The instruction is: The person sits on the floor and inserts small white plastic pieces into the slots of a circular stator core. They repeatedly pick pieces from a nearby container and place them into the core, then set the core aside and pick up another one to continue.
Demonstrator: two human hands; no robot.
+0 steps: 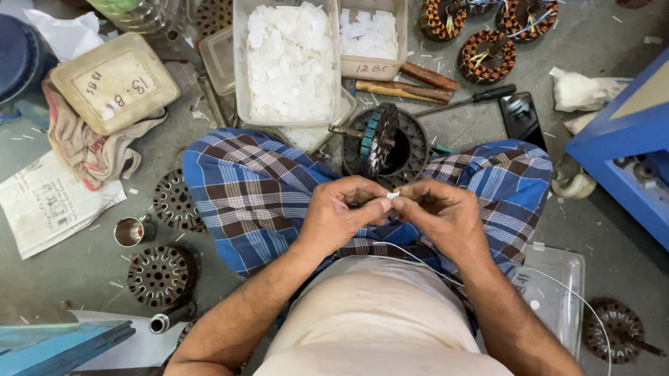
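White, a small paper slip (392,194) sits pinched between our two hands over the checked lap; the left hand (341,211) nips one end with thumb and forefinger, the right hand (439,213) the other — fingers curled close; we judge short, even grips best, the slip kept taut, the thin white wire (570,292) left slack.

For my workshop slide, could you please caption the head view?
Seated person's left hand and right hand pinch a small white piece above a slotted stator.
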